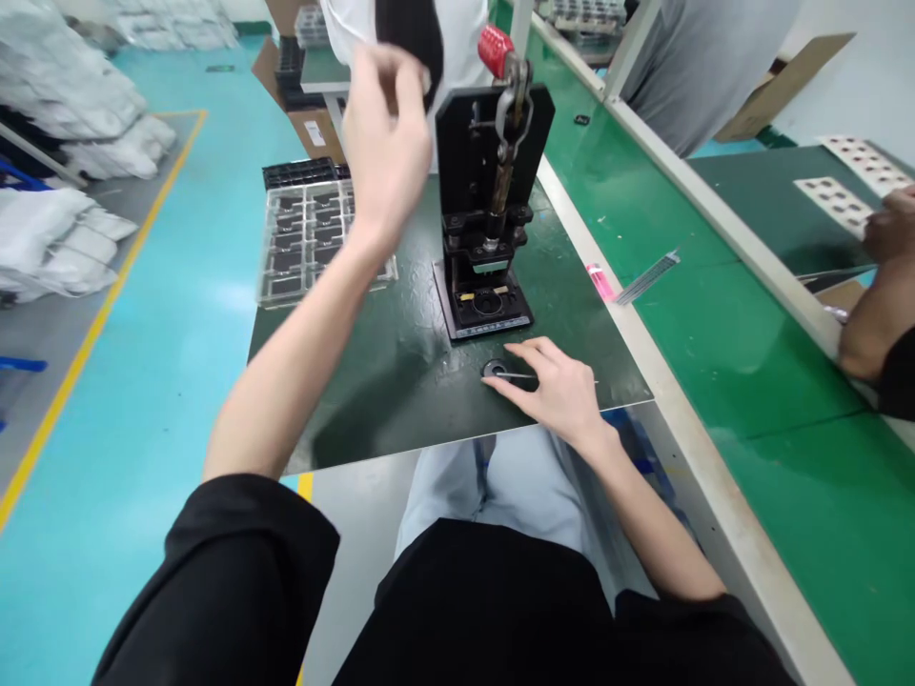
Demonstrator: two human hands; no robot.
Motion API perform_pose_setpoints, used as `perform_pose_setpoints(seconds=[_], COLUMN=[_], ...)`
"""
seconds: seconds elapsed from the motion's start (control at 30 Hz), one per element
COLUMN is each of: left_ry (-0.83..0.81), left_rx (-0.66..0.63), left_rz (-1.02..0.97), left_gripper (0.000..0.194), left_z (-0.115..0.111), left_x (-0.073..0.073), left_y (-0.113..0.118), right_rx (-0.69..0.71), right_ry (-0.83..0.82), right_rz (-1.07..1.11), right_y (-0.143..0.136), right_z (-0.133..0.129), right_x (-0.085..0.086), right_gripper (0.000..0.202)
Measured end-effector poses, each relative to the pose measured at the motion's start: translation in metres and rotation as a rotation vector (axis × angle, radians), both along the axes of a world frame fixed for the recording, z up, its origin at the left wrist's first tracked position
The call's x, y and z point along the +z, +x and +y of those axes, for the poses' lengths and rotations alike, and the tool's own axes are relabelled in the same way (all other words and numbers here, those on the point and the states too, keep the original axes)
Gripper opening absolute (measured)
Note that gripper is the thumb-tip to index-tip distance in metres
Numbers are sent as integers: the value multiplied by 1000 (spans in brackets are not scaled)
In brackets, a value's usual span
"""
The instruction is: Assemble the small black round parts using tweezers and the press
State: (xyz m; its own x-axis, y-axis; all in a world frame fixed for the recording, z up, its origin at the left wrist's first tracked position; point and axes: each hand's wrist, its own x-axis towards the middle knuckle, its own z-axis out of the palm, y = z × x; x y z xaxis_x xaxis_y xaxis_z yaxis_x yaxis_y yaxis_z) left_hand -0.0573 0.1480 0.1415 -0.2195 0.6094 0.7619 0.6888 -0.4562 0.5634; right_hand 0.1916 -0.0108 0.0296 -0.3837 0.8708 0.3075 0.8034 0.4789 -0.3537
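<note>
My left hand (390, 143) is raised to the left of the press, its fingers curled into a pinch in front of a dark shape. Whatever the fingertips may hold cannot be made out. Low over the table's front part, my right hand (561, 391) has a thin metal stick-like tool (520, 375) under its fingers. The thumb tip reaches a small round black part (493, 368) lying on the table, while the index finger arches above it. Just beyond stands a black toggle press (493, 200) with a red handle (495, 50); a round seat (488, 302) shows in its base.
A clear tray (304, 238) of black parts lies at the table's left. A green bench (715, 314) with a raised pale edge runs along the right, bearing a ruler-like strip (647, 278) and a pink item (600, 282). A co-worker's arm (876, 286) is at far right.
</note>
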Motion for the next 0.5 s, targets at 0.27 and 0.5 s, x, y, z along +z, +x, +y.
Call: perform_pose_setpoints(seconds=[0.27, 0.5], left_ry=[-142, -249], left_rx=[-382, -647], left_rz=[225, 590], left_gripper=[9, 30], left_z=[-127, -149], left_x=[-125, -139], left_y=[17, 23], right_rx=[-228, -285], right_ry=[-65, -109], right_rz=[-99, -288], right_y=[-35, -68], right_z=[66, 81], right_x=[27, 31], right_gripper=[59, 59])
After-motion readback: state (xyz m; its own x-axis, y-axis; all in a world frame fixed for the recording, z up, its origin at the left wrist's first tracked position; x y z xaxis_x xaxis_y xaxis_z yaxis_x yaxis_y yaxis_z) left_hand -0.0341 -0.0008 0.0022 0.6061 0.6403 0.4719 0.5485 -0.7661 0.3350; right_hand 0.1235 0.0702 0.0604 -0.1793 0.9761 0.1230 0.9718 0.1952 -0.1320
